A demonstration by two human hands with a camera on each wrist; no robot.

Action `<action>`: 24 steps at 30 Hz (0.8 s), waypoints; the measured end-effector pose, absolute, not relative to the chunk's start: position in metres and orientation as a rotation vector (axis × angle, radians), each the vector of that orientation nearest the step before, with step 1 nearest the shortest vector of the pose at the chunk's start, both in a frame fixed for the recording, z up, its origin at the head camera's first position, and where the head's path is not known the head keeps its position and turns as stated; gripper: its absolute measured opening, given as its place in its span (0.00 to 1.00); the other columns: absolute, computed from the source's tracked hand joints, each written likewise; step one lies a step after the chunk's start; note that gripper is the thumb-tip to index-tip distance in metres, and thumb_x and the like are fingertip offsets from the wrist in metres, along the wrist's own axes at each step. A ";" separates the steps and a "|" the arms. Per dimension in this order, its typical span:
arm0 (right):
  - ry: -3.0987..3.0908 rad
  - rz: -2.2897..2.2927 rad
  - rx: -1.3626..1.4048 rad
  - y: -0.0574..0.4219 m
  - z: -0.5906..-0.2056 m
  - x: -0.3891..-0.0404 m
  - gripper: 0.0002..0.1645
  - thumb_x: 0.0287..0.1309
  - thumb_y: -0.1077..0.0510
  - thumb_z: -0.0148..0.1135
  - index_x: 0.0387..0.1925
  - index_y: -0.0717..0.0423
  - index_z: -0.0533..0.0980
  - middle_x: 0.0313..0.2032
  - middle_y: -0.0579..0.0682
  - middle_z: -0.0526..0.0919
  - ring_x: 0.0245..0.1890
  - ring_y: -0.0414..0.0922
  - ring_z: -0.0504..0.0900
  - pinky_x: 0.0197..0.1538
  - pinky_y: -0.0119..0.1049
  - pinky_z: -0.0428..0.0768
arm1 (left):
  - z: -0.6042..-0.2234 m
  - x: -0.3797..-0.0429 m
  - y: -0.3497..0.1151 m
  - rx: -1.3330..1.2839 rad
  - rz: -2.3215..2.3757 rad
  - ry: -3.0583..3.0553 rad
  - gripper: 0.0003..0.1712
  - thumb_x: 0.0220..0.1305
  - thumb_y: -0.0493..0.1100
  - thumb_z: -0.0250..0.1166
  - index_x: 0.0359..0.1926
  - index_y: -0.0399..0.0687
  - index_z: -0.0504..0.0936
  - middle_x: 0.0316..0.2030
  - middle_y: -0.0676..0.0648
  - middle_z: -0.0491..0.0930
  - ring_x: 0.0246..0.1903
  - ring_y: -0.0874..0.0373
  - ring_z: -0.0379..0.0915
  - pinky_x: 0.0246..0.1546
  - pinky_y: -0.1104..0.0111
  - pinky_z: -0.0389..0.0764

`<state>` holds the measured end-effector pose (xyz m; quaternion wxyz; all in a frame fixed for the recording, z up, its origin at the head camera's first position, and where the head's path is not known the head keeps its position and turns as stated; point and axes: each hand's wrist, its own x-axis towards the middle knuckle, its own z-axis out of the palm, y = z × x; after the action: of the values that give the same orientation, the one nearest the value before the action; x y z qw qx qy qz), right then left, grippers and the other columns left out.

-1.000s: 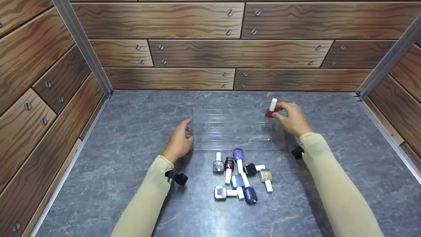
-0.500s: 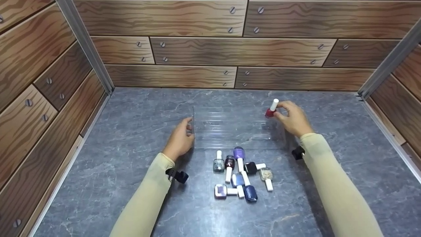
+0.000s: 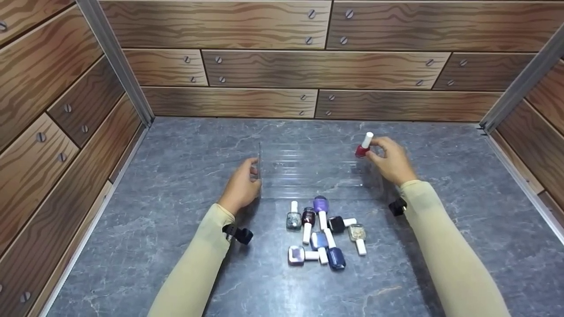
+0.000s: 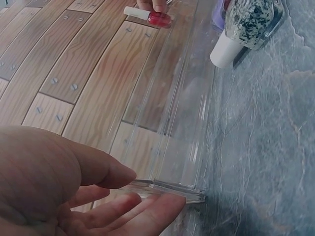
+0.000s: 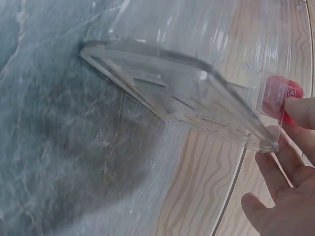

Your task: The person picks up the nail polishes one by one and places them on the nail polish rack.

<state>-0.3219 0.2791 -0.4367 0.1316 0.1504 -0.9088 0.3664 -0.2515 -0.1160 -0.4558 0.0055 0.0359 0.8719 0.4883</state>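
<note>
A clear plastic stepped rack [image 3: 315, 176] stands on the grey marbled table. My left hand [image 3: 240, 185] is at its left end panel, with extended fingers [image 4: 162, 214] touching the panel's outer side. My right hand [image 3: 392, 160] pinches a red nail polish bottle [image 3: 362, 151] by its body between thumb and fingers, white cap up. The bottle stands at the rack's back right corner, close over the top tier. In the right wrist view the red bottle [image 5: 280, 98] shows through the clear plastic, and the other fingers spread near the right end panel [image 5: 177, 93].
In front of the rack lie several more nail polish bottles, including a purple one [image 3: 321, 204], a speckled one [image 3: 294, 221], a black one [image 3: 336, 224], a gold glitter one [image 3: 357, 233] and a dark blue one [image 3: 336, 259]. Wood-patterned walls [image 3: 260, 103] enclose the table.
The view tilts slightly at first, shifting everything a little. Both hands stay in place, the red bottle still pinched at the rack's back right corner.
</note>
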 end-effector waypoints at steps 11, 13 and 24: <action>-2.583 1.089 0.435 0.277 -0.438 -0.321 0.12 0.66 0.67 0.66 0.49 0.69 0.82 0.52 0.68 0.81 0.58 0.65 0.77 0.68 0.61 0.70 | -0.453 -0.250 -0.117 0.065 1.587 2.630 0.34 0.69 0.27 0.57 0.75 0.40 0.64 0.56 0.35 0.76 0.50 0.45 0.82 0.33 0.63 0.88; -2.572 1.087 0.433 0.278 -0.438 -0.320 0.11 0.65 0.68 0.67 0.48 0.69 0.83 0.51 0.68 0.81 0.57 0.65 0.77 0.67 0.61 0.71 | -0.454 -0.251 -0.117 0.061 1.593 2.630 0.35 0.68 0.27 0.57 0.75 0.40 0.64 0.56 0.36 0.76 0.49 0.46 0.81 0.31 0.64 0.87; -2.484 1.200 0.241 0.281 -0.432 -0.309 0.27 0.62 0.70 0.64 0.62 0.74 0.71 0.55 0.70 0.80 0.59 0.63 0.76 0.68 0.55 0.73 | -0.455 -0.251 -0.118 0.101 1.590 2.687 0.37 0.64 0.25 0.57 0.74 0.38 0.64 0.54 0.34 0.77 0.48 0.45 0.83 0.33 0.63 0.89</action>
<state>-0.3095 0.2811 -0.4320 0.1852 0.0855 -0.8815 0.4257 -0.2510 -0.1182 -0.4553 0.0089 0.0325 0.8601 0.5090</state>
